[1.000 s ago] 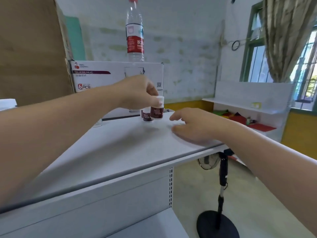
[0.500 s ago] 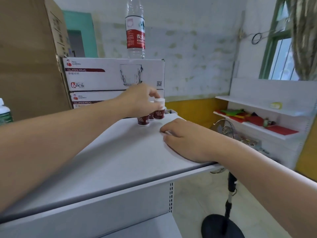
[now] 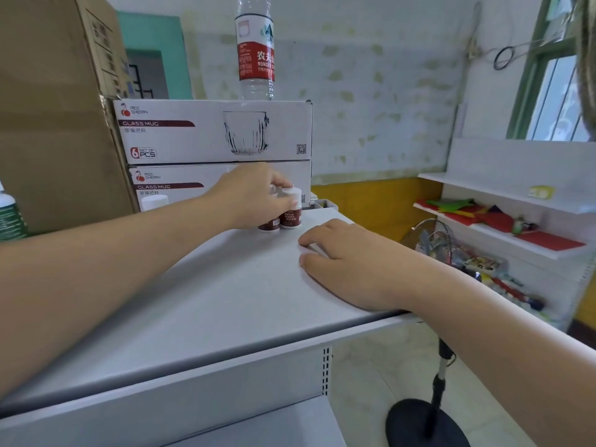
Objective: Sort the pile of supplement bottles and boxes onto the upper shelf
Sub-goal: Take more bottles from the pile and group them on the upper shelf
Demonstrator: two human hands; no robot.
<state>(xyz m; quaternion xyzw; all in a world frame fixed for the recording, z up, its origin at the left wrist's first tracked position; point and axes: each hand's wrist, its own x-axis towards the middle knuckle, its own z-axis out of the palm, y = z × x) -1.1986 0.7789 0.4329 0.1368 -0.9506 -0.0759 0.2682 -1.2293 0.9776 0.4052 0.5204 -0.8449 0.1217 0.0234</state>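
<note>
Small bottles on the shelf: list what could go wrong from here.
1. The left hand pinches one small bottle right beside a second bottle; letting go clumsily could topple both.
2. They stand near the shelf corner, so a nudge might send them off.
3. Bumping the mug boxes could tip the water bottle on top.

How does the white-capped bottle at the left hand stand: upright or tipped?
Upright: the bottle stands base-down on the shelf, white cap up, left hand pinching it.
</note>
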